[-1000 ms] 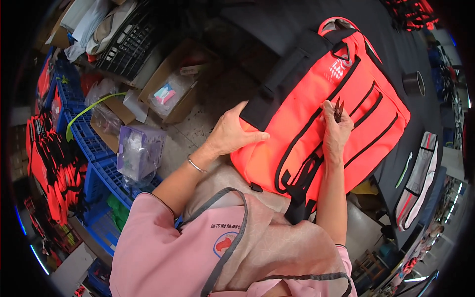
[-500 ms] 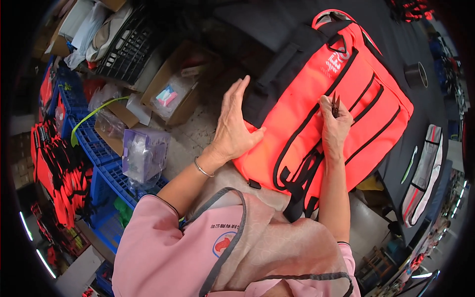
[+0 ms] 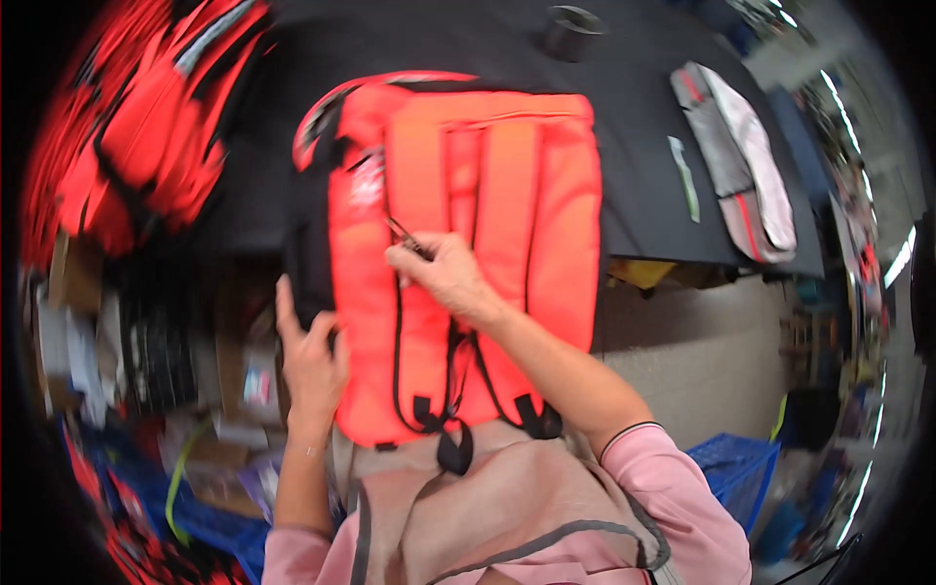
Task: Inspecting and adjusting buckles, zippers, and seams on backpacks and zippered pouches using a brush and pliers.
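Note:
A bright orange-red backpack (image 3: 565, 224) with black trim lies with its shoulder straps upward, its lower end at my apron and its upper part on the black-covered table. My right hand (image 3: 448, 275) is closed round a pair of dark thread snips (image 3: 409, 240), held over the left strap with the blades pointing to the upper left. At the bag's lower left edge is my left hand (image 3: 314, 370), its fingers spread and the thumb side by the fabric; whether it presses on the bag is blurred. Black webbing ends (image 3: 454, 447) hang at the bag's bottom.
More red bags (image 3: 146, 166) are heaped at the far left. On the table (image 3: 643, 146) lie a black tape roll (image 3: 573, 33), a thin green-and-white tool (image 3: 685, 180) and a grey-pink padded strip (image 3: 736, 161). Blue crates (image 3: 731, 473) and boxes stand lower down on both sides.
The view has swung right, and the backpack now lies straighter before me. My right hand with the snips has moved from the middle of the straps to the left strap. My left hand stays beside the bag's left edge.

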{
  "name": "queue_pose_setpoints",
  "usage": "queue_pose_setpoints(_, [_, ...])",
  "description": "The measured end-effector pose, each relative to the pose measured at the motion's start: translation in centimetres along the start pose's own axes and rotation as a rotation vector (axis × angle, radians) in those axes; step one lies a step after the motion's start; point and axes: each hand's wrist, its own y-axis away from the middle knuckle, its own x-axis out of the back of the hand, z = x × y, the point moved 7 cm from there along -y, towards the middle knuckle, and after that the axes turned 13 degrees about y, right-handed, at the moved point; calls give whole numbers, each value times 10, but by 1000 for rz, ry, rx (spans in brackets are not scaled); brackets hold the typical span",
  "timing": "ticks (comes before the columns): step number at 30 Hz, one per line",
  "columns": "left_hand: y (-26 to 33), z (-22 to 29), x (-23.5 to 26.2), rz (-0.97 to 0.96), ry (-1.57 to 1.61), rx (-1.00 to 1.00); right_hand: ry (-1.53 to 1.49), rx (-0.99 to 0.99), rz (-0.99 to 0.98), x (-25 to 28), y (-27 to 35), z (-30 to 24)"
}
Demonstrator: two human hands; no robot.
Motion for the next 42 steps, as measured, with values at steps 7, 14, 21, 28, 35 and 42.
queue_pose_setpoints(7, [7,-6,6,-2,-13,41,-89,125,446,180,28,-100])
queue_pose_setpoints(14, [8,-16,-3,-8,0,71,595,-107,870,336,5,-18])
queue_pose_setpoints(21, [10,-16,-4,1,-24,81,1144,179,1018,372,8,-25])
queue_pose_setpoints(28, [5,-10,-4,26,-93,35,1517,-438,1174,437,72,5])
queue_pose_setpoints(35, [3,-7,-1,41,-28,85,1517,-377,1027,448,66,-4])
queue_pose_setpoints(42, [0,-9,6,24,76,177,1136,33,895,417,17,-71])
